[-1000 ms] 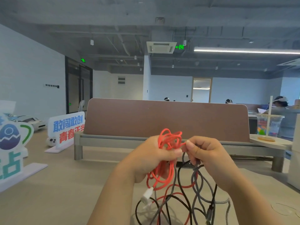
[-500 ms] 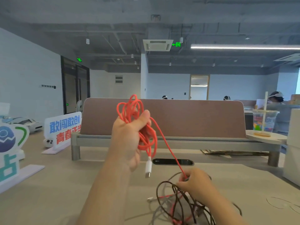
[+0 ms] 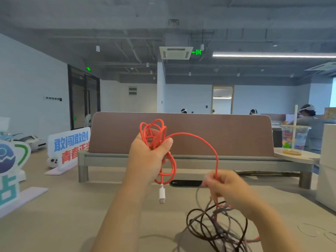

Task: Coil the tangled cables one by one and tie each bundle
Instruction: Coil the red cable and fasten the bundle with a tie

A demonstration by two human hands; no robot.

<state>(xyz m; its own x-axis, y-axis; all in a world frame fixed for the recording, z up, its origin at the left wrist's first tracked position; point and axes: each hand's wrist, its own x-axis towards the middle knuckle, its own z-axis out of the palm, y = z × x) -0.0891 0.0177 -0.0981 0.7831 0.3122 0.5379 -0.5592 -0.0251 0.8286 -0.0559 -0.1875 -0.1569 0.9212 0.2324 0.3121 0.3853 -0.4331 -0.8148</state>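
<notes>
Left hand [image 3: 149,157] grips a loose bunch of the orange braided cable [image 3: 200,140], its white plug [image 3: 161,195] dangling. Right hand [image 3: 229,188], motion-blurred, pinches the cable's run above the tangled black and grey cables [image 3: 216,228] on the beige desk [image 3: 54,215], cut off below.

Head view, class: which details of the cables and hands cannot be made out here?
- Far end of the red cable: lost in the tangle, head view.
- Tangle's lower part: cut by the bottom edge.
- Right hand fingers: motion-blurred, grip unclear.
- Left hand palm: faces away; the loops inside cannot be counted.
</notes>
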